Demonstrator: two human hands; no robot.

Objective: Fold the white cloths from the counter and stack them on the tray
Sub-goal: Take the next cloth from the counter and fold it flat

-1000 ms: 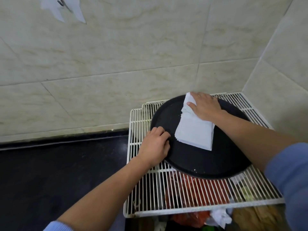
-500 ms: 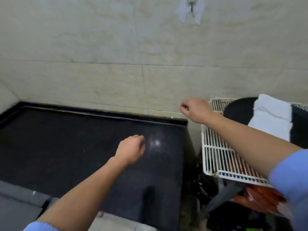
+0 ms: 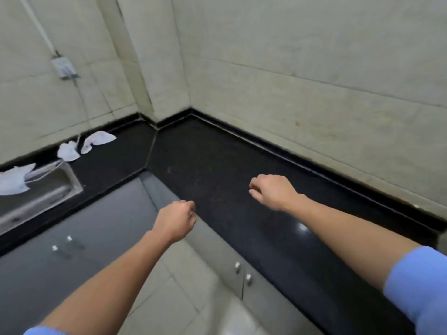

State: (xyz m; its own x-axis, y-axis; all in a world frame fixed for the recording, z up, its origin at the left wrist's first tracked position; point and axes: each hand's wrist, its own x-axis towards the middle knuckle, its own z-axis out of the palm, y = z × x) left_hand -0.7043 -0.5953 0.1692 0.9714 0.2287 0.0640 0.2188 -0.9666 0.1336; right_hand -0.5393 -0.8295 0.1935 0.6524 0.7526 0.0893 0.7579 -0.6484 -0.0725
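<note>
Three crumpled white cloths lie on the black L-shaped counter [image 3: 217, 170] at the far left: one [image 3: 98, 140] near the wall, one [image 3: 68, 151] beside it, and one [image 3: 15, 178] at the sink's left edge. My left hand [image 3: 176, 220] hangs over the counter's front edge, fingers curled, holding nothing. My right hand [image 3: 272, 192] hovers above the counter further right, also loosely closed and empty. Both hands are well to the right of the cloths. The tray and the folded stack are out of view.
A steel sink [image 3: 41, 192] is set into the counter at the left. A wall socket [image 3: 63, 68] with a cord sits above the cloths. Grey cabinet doors [image 3: 79, 238] with small knobs run under the counter, with pale floor tiles [image 3: 183, 298] below.
The view has swung left from the tray on the wire rack to the counter corner. My right hand left the folded stack and my left hand left the tray rim; both now hang empty.
</note>
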